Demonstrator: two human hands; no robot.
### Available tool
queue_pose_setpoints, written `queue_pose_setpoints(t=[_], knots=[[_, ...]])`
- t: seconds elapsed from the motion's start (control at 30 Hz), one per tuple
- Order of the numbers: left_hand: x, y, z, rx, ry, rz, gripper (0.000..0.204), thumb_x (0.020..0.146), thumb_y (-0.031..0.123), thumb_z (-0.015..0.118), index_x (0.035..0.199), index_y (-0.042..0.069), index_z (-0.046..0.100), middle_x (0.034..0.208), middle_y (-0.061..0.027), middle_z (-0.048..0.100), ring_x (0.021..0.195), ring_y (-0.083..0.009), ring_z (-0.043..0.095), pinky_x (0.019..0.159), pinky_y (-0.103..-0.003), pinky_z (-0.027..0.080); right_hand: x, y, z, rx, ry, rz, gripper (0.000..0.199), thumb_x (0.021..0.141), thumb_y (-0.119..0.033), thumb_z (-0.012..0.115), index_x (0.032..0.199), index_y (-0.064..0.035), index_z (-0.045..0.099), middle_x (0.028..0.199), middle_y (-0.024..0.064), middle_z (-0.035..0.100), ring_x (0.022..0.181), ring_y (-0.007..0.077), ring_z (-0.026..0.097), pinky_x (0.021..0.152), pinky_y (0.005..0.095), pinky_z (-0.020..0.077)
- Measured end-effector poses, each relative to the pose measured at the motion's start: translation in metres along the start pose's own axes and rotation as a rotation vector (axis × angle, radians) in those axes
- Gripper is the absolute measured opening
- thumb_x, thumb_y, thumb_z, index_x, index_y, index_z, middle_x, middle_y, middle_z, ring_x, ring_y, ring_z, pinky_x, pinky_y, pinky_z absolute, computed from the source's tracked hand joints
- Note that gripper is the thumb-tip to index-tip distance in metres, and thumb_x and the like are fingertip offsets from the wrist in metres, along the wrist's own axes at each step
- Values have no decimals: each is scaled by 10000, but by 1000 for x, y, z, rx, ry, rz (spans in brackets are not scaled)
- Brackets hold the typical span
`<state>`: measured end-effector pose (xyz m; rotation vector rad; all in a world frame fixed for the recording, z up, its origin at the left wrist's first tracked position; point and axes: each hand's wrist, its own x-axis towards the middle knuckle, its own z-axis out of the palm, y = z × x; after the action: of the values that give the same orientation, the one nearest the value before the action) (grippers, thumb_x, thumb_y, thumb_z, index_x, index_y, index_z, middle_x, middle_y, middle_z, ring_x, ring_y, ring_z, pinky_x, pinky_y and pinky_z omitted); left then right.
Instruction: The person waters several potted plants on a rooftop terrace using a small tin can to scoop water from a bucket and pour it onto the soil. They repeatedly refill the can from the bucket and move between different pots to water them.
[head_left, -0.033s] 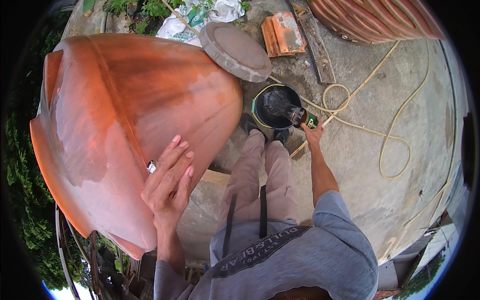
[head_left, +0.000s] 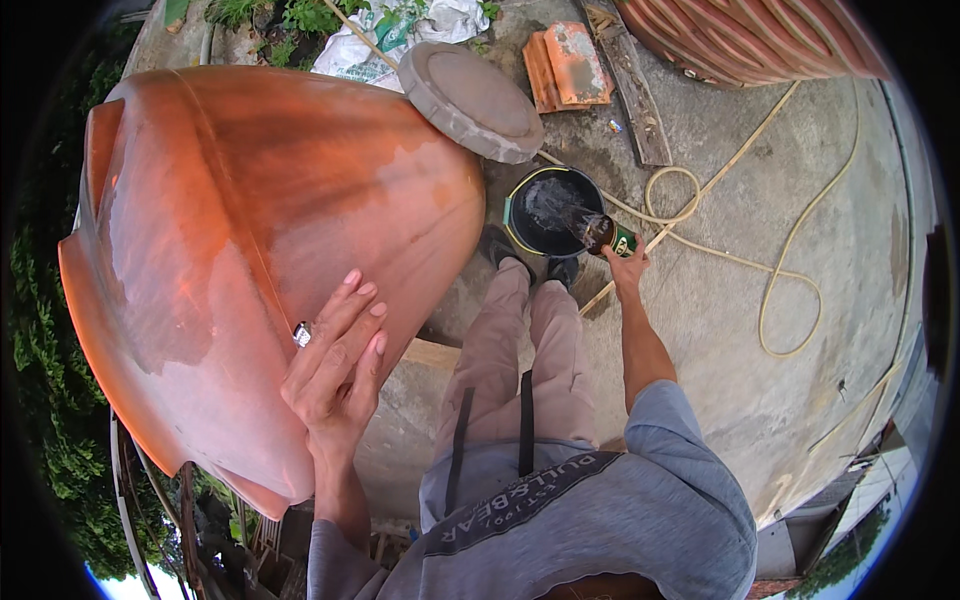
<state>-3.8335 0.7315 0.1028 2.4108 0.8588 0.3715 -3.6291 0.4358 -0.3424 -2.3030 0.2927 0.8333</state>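
Observation:
My right hand (head_left: 626,270) grips a green tin can (head_left: 624,240) tipped over the right rim of a black bucket (head_left: 512,222). Water runs from the can's mouth into the bucket, where the surface is stirred up. The bucket stands on the concrete just past my feet and has a yellowish rim line. My left hand (head_left: 335,365), with a ring on one finger, is open, its fingers stretched out. Behind it stretches a large, orange, smooth-sided vessel (head_left: 330,190), patchy with wet and dull areas. I cannot tell whether the hand touches it.
A round grey concrete slab (head_left: 470,100) leans at the vessel's far end. Orange bricks (head_left: 568,68) and a wooden plank (head_left: 632,90) lie beyond the bucket. A pale hose (head_left: 765,262) loops over the concrete at right. A ribbed reddish pot (head_left: 750,35) stands far right.

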Motion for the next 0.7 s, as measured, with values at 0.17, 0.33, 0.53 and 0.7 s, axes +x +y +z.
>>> queue_pose_setpoints(t=[0.17,0.33,0.53,0.7], knots=[[2,-1,-2,-25,10,12,200,803,-98,689,993,-53,731,1058,-204,710,1142,-373,646,976,-440,524,-6,4,8,-109,170,-147,1011,621,-244,888,1476,-181,352,1415,288,215,1247,470,380,1021,491,432],[-1,-4,-4,-74,36,2,207,823,-82,684,1020,-41,732,1083,-196,709,1152,-354,646,972,-413,523,-28,-16,-1,-382,292,-268,1034,612,-215,894,1485,-204,341,1446,278,195,1309,482,323,1011,499,443],[-3,-1,-5,-146,26,-50,213,886,-6,665,1093,-10,715,1139,-182,699,1169,-310,641,976,-373,512,-88,-92,-36,-908,243,-343,990,673,-266,896,1493,-322,346,1494,175,295,1405,373,281,1074,530,354],[-5,17,-38,-294,5,-139,236,904,69,677,1128,-4,697,1165,-186,690,1133,-304,655,963,-382,510,-121,-150,-61,-803,378,-453,976,684,-289,887,1494,-307,343,1481,171,313,1381,381,309,1062,562,351]])
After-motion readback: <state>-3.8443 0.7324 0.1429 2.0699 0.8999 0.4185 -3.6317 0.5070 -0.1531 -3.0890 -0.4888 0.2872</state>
